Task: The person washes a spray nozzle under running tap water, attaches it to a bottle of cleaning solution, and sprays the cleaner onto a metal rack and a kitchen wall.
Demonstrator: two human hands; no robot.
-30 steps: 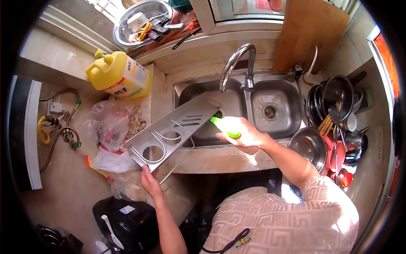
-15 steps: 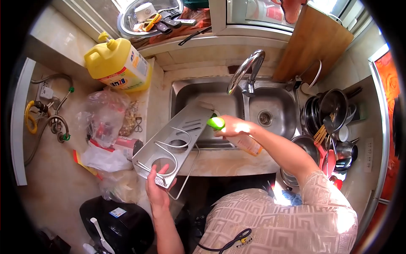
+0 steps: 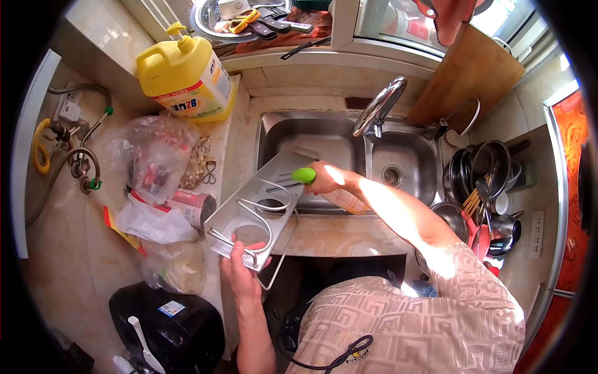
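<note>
A long metal rack point(image 3: 252, 193) with round holes, slots and white wire loops lies slanted, its far end over the left sink basin point(image 3: 336, 140). My left hand point(image 3: 243, 268) grips the rack's near end, thumb on top. My right hand point(image 3: 325, 179) is closed around the neck of a spray bottle point(image 3: 346, 201) with a bright green head. The green head points left, over the rack's slotted part. The bottle's orange-labelled body hangs below my right hand, above the sink's front edge.
A chrome faucet point(image 3: 383, 106) rises behind the basins. At left stand a yellow detergent jug point(image 3: 187, 78), plastic bags point(image 3: 156, 156) and a black bin point(image 3: 168, 327). Stacked pans point(image 3: 489, 165) are at right; a wooden board point(image 3: 467, 84) leans behind.
My right hand has moved left with the spray bottle, whose green head has turned to point left across the rack. My left hand has shifted its hold onto the rack's end. The camera view has also shifted.
</note>
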